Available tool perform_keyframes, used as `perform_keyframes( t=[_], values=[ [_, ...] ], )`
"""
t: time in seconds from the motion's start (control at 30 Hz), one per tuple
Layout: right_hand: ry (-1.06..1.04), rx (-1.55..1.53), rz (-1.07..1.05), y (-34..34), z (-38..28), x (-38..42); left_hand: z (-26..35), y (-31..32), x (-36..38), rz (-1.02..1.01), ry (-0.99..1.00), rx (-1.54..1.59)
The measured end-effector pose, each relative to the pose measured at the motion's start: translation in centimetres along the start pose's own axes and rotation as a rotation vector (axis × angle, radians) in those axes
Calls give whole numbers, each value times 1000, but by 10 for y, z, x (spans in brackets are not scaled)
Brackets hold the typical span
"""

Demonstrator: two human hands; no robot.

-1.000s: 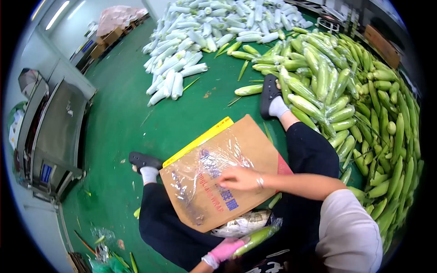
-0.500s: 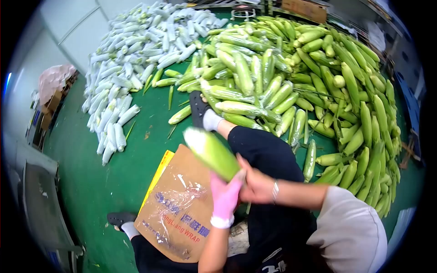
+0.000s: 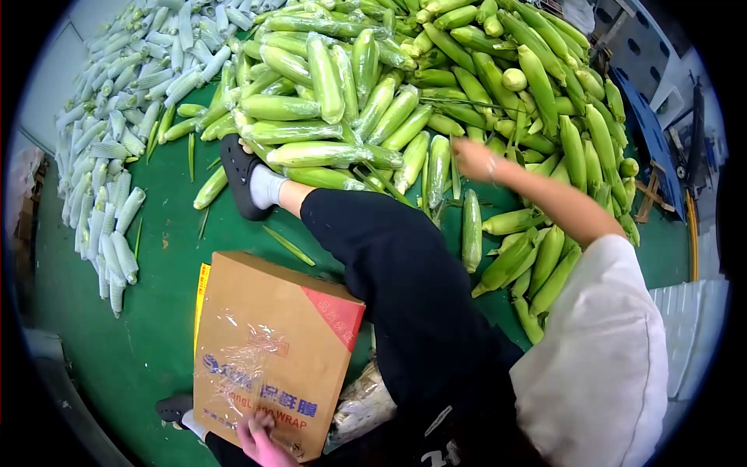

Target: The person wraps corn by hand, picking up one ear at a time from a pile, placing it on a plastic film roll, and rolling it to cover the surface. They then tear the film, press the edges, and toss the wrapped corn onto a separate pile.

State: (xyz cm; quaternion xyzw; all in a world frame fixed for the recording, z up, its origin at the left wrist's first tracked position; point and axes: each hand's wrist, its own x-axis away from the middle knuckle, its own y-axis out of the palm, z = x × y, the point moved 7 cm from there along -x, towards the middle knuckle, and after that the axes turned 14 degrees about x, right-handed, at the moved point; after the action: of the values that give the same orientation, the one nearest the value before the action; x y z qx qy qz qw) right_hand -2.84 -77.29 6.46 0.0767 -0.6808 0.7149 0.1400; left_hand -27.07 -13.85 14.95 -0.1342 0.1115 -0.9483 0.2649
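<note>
My left hand (image 3: 263,440), in a pink glove with bare fingertips, is at the near edge of a brown cardboard box (image 3: 257,296) lying across my lap. Its fingers are pinched together on clear cling film (image 3: 233,354), which lies wrinkled and shiny over the printed box top. My right hand (image 3: 474,160), with a bracelet at the wrist, reaches out over the near side of the heap of green corn (image 3: 537,93). Its fingers are blurred and partly hidden behind the hand. Ears of corn in film (image 3: 327,82) lie piled left of that hand.
Corn in white foam netting (image 3: 117,148) is heaped at the far left. A single wrapped ear (image 3: 471,232) and loose husk leaves (image 3: 289,246) lie on the green floor (image 3: 167,257). My outstretched leg (image 3: 373,241) runs between the box and the corn.
The green ear both hands held is no longer in them. My left hand has dropped to the box's near edge, while the right has swung out to the corn. The view has shifted right.
</note>
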Motion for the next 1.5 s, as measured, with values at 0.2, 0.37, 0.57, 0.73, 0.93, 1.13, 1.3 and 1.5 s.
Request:
perform_keyframes(
  t=[0.2, 0.37, 0.57, 0.73, 0.93, 1.13, 1.3, 1.5],
  values=[
    [168, 414, -343, 217, 116, 112, -69, -95, -13, 131, -64, -58],
    [183, 32, 22, 103, 100, 99, -58, -115, -10, 261, 75, -114],
    [-483, -693, 321, -156, -185, 93, -43, -98, -18, 320, 79, -734],
    [-1256, -423, 418, -152, -463, 140, -50, -73, -34, 63, 289, -917],
    [-1435, -130, 371, -63, -596, 174, -40, -104, -25, 136, 141, -18],
    [-1676, -34, 48, -57, -606, 170, -9, -67, -66, 244, 560, 57],
    [-1249, -278, 364, -77, -521, 176, 18, -23, -73, -83, 573, -774],
    [-1058, -322, 625, -60, -454, 127, 10, -20, -84, -269, 543, -883]
  ],
)
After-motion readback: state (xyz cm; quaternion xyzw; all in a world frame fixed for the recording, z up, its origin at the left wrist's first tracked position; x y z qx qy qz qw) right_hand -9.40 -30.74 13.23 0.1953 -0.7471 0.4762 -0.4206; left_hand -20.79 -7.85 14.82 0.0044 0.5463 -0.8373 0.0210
